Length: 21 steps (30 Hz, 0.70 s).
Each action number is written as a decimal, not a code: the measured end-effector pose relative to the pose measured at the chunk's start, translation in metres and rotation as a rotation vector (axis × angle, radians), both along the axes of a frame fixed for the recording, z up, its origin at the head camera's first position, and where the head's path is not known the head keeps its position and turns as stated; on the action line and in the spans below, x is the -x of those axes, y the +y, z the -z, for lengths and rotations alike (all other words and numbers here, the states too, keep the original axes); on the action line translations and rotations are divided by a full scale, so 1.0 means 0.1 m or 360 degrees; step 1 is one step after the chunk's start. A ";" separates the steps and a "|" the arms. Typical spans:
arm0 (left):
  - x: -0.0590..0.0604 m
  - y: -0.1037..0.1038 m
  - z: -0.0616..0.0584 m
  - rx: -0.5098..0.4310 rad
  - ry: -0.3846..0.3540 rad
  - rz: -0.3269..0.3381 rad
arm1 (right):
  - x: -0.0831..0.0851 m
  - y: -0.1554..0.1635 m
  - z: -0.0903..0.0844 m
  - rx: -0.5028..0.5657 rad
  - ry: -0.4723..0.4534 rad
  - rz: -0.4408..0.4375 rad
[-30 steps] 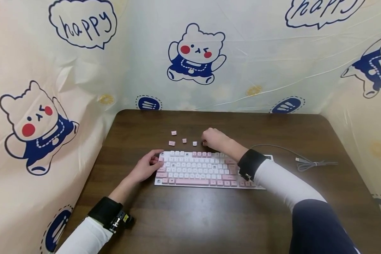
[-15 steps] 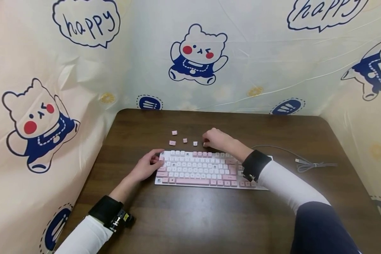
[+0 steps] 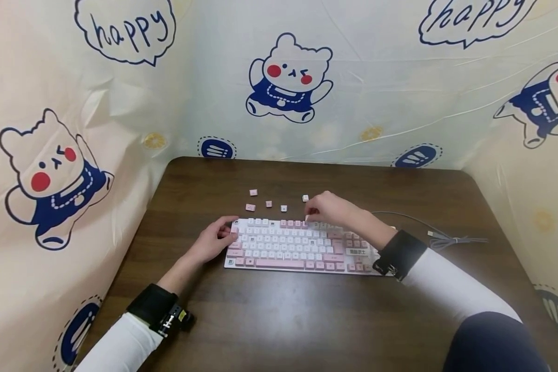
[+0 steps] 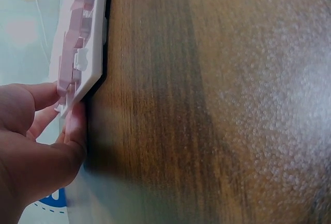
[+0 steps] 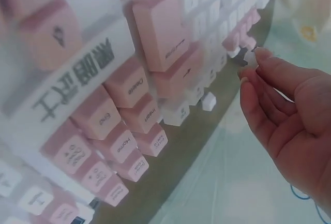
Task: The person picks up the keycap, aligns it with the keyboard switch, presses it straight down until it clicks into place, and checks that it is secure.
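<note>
A white-and-pink keyboard [image 3: 279,264] lies across the table. Its left end is gripped by my left hand [image 3: 210,242], the thumb low at the edge and the fingers beside the pink keys in the left wrist view. My right hand [image 3: 337,211] is over the keyboard's back row, pinching a small white keycap [image 5: 251,58] between thumb and fingertip. Behind the keyboard lie loose keycaps: a pink one [image 3: 253,192], a wider pink one [image 3: 250,207], another pink one [image 3: 268,204], a white one [image 3: 283,208], and a white one [image 3: 305,198] just behind my right hand.
A bundled grey cable [image 3: 451,240] runs from behind the keyboard to the right side of the brown wooden table [image 3: 279,320]. A printed curtain [image 3: 204,77] with cartoon bears hangs round the back and sides.
My right hand has moved from the table behind the keyboard to its back row, carrying the white keycap. A white keycap now shows behind it. My left hand stays on the keyboard.
</note>
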<state>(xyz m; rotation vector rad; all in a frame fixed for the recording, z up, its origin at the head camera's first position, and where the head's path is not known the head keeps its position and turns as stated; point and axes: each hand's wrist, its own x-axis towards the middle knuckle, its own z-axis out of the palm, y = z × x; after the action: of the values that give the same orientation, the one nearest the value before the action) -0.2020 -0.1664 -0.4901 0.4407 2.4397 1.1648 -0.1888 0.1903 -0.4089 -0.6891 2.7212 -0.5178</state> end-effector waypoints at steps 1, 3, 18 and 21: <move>0.00 0.00 0.00 -0.0001 0.0002 0.0004 | -0.04 0.00 -0.01 0.0001 -0.0006 0.0005; 0.00 0.00 -0.01 -0.0003 0.0001 0.0006 | -0.11 0.01 -0.03 0.0000 -0.0014 0.0013; 0.01 0.00 0.00 0.0012 -0.0003 0.0018 | -0.54 -0.06 0.08 -0.0070 0.0144 -0.0059; 0.02 -0.01 0.01 0.0017 -0.0004 0.0020 | -0.57 -0.07 0.09 -0.0083 0.0183 -0.0082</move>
<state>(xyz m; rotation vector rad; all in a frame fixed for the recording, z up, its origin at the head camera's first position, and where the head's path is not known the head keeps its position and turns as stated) -0.2036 -0.1670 -0.4909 0.4504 2.4367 1.1463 -0.1323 0.1832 -0.4182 -0.7967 2.8037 -0.4056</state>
